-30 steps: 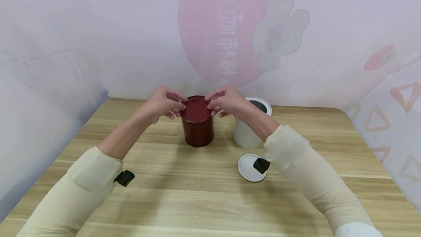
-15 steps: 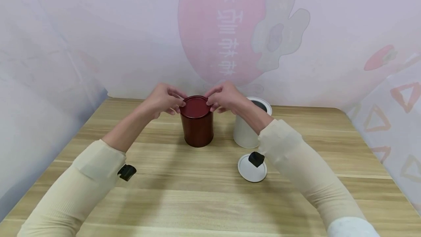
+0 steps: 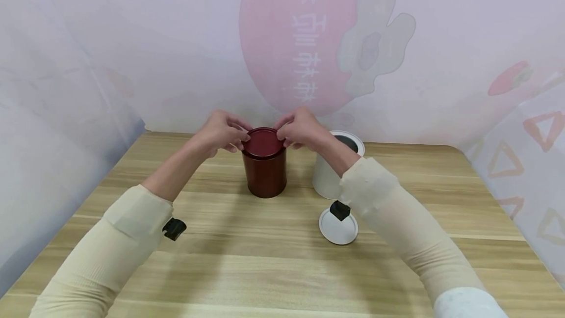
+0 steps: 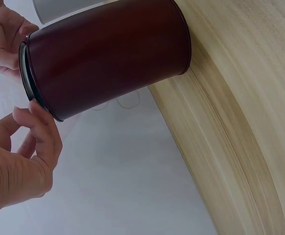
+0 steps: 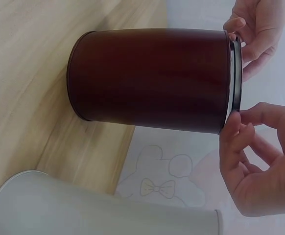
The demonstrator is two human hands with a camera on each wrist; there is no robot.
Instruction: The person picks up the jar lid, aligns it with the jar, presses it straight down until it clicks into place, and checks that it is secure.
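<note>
A dark red round tin (image 3: 265, 173) stands upright on the wooden table (image 3: 247, 269), its red lid (image 3: 263, 142) on top. My left hand (image 3: 240, 140) pinches the lid's left rim with curled fingertips. My right hand (image 3: 282, 136) pinches the right rim the same way. In the left wrist view the tin (image 4: 108, 54) fills the frame, with my left hand (image 4: 35, 110) at the lid's edge. In the right wrist view my right hand (image 5: 233, 122) pinches the rim of the tin (image 5: 152, 81), and a dark seam shows between lid and body.
An open white tin (image 3: 328, 178) stands just right of the red one, also seen in the right wrist view (image 5: 83, 210). Its white lid (image 3: 338, 229) lies flat on the table in front of it. A printed cloth backdrop (image 3: 309, 38) closes off the back and sides.
Both forearms have moved slightly forward and up. The fingertips have stayed on the lid's rim throughout, and the red tin has not shifted.
</note>
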